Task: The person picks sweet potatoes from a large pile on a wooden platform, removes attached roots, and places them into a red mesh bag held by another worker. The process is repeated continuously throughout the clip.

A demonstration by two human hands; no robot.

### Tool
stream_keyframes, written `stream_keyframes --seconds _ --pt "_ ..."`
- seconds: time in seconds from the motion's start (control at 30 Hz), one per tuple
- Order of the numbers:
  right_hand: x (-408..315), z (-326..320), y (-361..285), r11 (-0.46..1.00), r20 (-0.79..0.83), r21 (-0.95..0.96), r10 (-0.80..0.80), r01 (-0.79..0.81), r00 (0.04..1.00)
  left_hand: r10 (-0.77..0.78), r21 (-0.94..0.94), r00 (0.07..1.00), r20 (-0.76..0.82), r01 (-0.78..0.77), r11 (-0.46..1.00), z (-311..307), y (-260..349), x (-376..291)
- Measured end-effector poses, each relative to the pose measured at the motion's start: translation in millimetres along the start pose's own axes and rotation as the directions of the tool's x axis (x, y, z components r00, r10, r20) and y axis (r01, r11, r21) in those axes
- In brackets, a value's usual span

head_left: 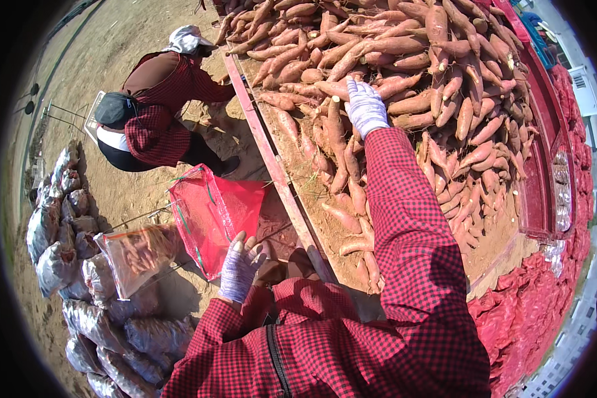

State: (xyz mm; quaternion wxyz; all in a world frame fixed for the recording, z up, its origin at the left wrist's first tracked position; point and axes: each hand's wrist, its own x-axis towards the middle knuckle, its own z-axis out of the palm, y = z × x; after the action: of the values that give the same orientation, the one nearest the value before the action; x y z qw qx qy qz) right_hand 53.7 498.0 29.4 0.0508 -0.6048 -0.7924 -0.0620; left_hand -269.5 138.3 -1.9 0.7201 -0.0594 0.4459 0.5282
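Note:
A large heap of sweet potatoes (408, 45) covers the truck's cargo bed (298, 164). My right hand (365, 107), in a pale fabric glove with bare fingertips, reaches out over the heap. Its fingers lie against a sweet potato (332, 89); whether they grip it is hidden by the back of the hand. My left hand (241, 268), gloved the same way, is held low near my body, fingers apart and nothing visible in it. Just beyond it a red mesh bag (204, 219) stands with its mouth spread on a wire frame; I cannot tell whether the hand touches it.
Another person (174, 94) bends toward the bed's pink metal edge (268, 154). A clear plastic bag of sweet potatoes (139, 253) is at my left, near several filled bags (84, 318) on the ground. Red mesh sacks (527, 308) lie at right, beyond the red side panel (542, 164).

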Motion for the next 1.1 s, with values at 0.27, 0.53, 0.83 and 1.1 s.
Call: stream_keyframes --seconds 0.27,0.53,0.83,1.1 --pt "-174 -53 37 0.041 0.113 0.986 0.534 -0.16 0.838 -0.023 0.616 0.981 0.192 -0.102 0.781 114 -3 92" --pt "-359 -38 -21 -0.712 0.632 0.683 0.467 -0.16 0.618 0.202 0.878 0.935 0.29 -0.344 0.333 249 -45 236" --pt "-392 -26 -54 -0.776 0.672 0.609 0.395 -0.164 0.626 0.048 0.229 0.924 0.38 -0.144 0.963 232 -17 240" --pt "-312 -19 -58 -0.776 0.632 0.578 0.229 -0.253 0.741 -0.235 -0.07 0.826 0.512 0.314 0.947 195 -17 169"
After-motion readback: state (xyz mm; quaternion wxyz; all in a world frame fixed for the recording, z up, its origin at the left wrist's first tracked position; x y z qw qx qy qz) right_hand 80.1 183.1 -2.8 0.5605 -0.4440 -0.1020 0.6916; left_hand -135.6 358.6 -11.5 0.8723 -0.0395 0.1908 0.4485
